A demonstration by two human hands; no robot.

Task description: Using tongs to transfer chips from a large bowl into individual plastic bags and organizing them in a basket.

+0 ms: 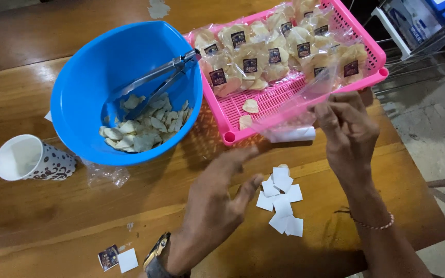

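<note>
Just right of the paper squares (pixel 282 201), your left hand (pixel 217 203) is hovering open and empty, nearer them, while your right hand (pixel 347 126) is pinching a clear bag (pixel 305 100) beyond them.

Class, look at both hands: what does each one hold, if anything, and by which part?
The right hand pinches a clear empty plastic bag by its lower right edge. The left hand holds nothing, hovering open beside the small white paper squares.
</note>
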